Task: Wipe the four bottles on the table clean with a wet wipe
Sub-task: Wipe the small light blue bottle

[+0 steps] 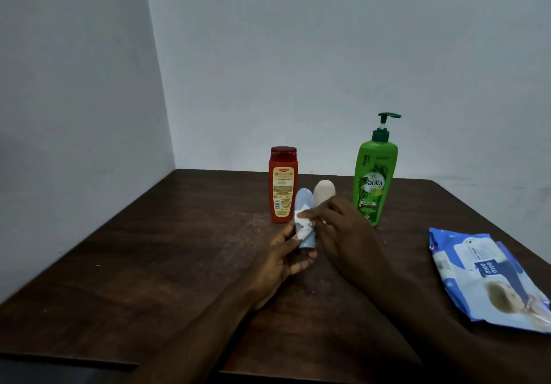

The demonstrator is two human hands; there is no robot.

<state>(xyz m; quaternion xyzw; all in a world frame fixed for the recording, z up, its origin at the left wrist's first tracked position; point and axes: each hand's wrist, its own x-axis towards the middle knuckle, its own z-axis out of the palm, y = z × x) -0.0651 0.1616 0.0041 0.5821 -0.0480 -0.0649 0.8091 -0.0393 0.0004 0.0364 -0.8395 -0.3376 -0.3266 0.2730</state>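
- Left hand [280,264] grips the blue bottle [304,204]; right hand [334,225] pinches the wet wipe [302,225] against it.
- Step: wiping 1 of 4 bottles.
- Next, likely: turn the bottle.

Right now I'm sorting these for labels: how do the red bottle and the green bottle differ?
The red bottle is shorter than the green bottle. The red one has a flat cap; the green one has a pump. The red one stands left of the hands, the green one to their right. Both stand upright on the table, untouched.
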